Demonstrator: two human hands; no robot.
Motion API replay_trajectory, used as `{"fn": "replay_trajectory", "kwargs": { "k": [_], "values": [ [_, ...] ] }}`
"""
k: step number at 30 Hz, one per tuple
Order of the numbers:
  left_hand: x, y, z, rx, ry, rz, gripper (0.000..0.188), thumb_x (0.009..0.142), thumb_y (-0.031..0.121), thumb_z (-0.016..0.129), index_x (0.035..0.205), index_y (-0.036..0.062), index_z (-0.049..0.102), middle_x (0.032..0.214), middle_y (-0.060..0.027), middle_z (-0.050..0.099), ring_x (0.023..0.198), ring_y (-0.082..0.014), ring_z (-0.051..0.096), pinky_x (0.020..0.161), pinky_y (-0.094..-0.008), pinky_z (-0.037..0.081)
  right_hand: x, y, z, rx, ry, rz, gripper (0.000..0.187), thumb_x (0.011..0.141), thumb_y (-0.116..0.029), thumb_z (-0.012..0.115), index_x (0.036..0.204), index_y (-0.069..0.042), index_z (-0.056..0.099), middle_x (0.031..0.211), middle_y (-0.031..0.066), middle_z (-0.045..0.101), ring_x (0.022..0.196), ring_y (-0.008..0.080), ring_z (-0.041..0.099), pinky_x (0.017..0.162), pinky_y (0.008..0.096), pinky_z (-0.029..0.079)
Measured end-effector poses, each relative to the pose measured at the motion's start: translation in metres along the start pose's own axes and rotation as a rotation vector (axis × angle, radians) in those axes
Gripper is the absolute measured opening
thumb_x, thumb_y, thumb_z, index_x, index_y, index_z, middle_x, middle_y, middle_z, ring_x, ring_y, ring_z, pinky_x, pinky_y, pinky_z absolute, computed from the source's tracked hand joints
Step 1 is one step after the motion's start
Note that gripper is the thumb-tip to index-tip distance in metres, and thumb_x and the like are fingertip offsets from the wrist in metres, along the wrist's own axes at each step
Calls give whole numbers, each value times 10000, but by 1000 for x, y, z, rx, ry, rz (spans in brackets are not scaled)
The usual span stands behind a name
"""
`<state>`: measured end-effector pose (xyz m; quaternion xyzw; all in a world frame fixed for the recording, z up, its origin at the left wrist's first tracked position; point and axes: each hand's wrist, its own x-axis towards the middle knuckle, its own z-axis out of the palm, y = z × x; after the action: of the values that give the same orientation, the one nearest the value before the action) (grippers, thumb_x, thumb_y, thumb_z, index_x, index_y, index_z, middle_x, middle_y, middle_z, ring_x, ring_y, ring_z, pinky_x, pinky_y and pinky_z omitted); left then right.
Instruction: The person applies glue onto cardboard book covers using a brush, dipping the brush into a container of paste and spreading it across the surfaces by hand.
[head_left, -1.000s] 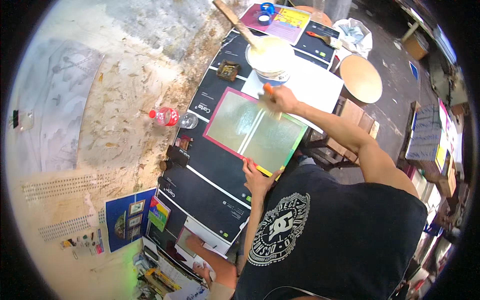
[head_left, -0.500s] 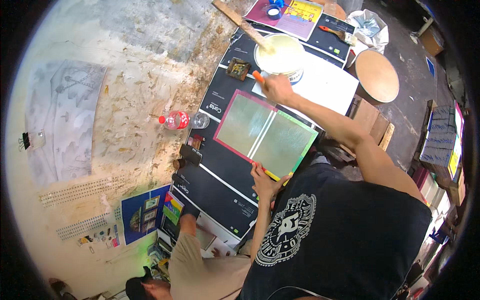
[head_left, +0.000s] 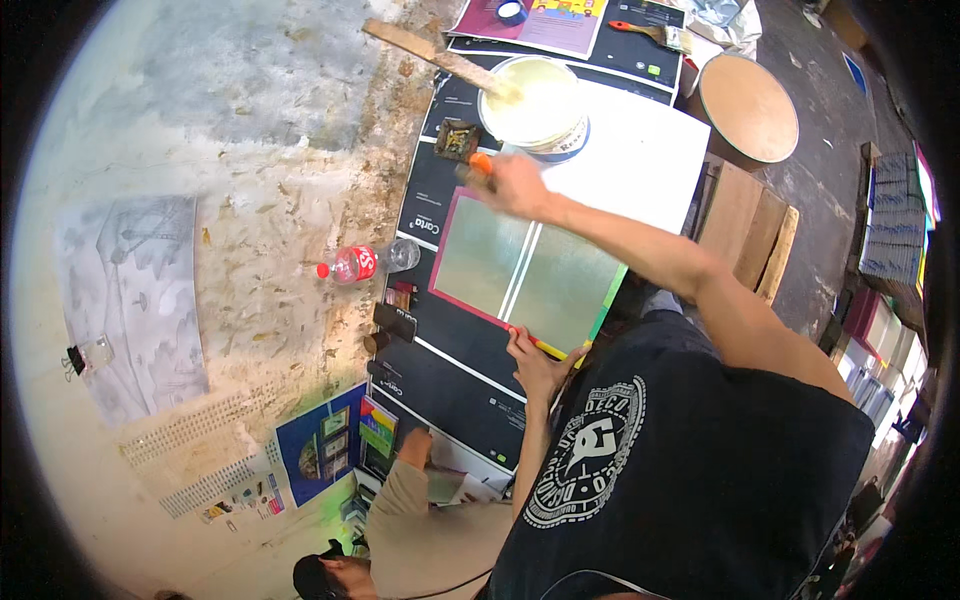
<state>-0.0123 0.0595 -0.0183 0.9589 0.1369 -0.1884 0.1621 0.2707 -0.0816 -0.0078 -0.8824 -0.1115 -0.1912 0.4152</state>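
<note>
My right hand [head_left: 517, 188] is closed round an orange-handled tool [head_left: 481, 164]. Its working end is blurred and mostly hidden. The hand hovers over the far edge of a flat grey-green panel [head_left: 485, 260], edged in pink, green and yellow, with two white stripes across its middle. At the panel's near edge my left hand [head_left: 541, 368] holds on, thumb and fingers set apart along the yellow strip. Beyond my right hand stands a white bucket [head_left: 560, 150] of pale cream paste, with a wooden stick [head_left: 430, 55] lying across its rim.
Left of the panel are a small tray [head_left: 457, 141], a plastic bottle [head_left: 352, 264] and a dark phone-like object [head_left: 396, 322]. A red-handled brush [head_left: 645, 33] lies at the back. A round drum [head_left: 750, 108] stands right. Another person [head_left: 440, 540] works at lower left.
My right hand has moved left with the orange-handled tool, toward the panel's far left corner. My left hand keeps its place on the panel's near edge. The view has shifted slightly.
</note>
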Motion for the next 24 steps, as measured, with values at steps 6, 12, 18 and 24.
{"fn": "replay_trajectory", "kwargs": {
  "k": [6, 12, 18, 24],
  "values": [
    [-7, -7, -5, -31, -26, -38, 1370, 545, 683, 883, 1479, -68, 219, 1511, -214, 234, 1379, -385, 373, 1012, -525, 445, -56, 21, -30, 159, -337, 100, 285, 932, -295, 592, 806, -59, 690, 677, 171, 651, 628, 334, 667, 591, 469, 522],
    [0, -4, -1, -5, -29, -7, 1373, 568, 710, 851, 1511, -30, 182, 1519, -182, 230, 1375, -380, 377, 994, -583, 431, -94, 7, -56, 249, -116, 260, 434, 863, -430, 656, 730, -17, 650, 651, 217, 642, 618, 413, 651, 632, 492, 529],
    [-7, -18, 0, -104, 16, -3, 1349, 571, 735, 826, 1504, -21, 210, 1537, -200, 220, 1375, -389, 374, 975, -651, 405, -118, 20, -114, 6, -295, 608, 425, 918, -399, 658, 731, -18, 681, 580, 140, 632, 559, 285, 670, 572, 400, 534],
    [-4, -7, 4, -96, 24, 20, 1331, 568, 716, 841, 1506, -2, 227, 1542, -189, 231, 1387, -390, 375, 992, -652, 400, -165, 1, -116, 37, -277, 460, 313, 880, -302, 704, 1013, -19, 716, 764, 199, 695, 671, 298, 703, 644, 399, 554]
  ]
}}
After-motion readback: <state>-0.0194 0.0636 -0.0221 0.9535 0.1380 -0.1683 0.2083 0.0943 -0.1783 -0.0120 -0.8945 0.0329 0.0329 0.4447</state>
